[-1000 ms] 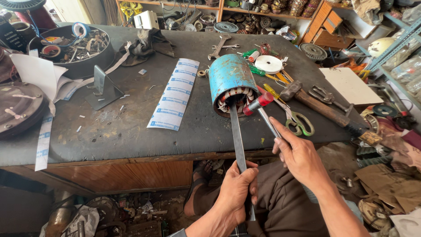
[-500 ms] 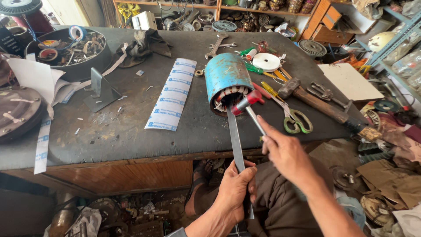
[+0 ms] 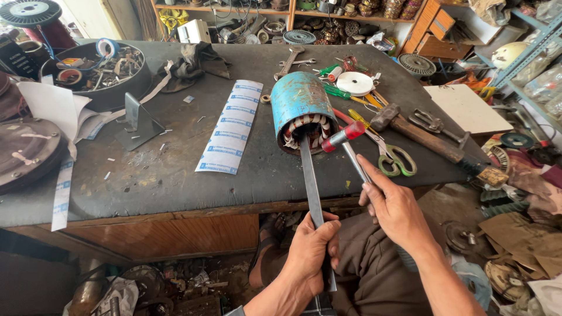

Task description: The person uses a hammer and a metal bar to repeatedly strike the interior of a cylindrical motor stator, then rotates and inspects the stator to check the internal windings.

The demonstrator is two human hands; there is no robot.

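Left hand (image 3: 310,254) clenched around flat metal bar (image 3: 309,175), far end inside blue motor stator (image 3: 300,114) lying ahead on dark tabletop (image 3: 175,175); right hand (image 3: 395,208) gripping small hammer (image 3: 345,146), head just beside bar. Scissors (image 3: 395,158), mallet (image 3: 433,140), paper strip (image 3: 231,126) nearby; cluttered shelves (image 3: 281,9) behind
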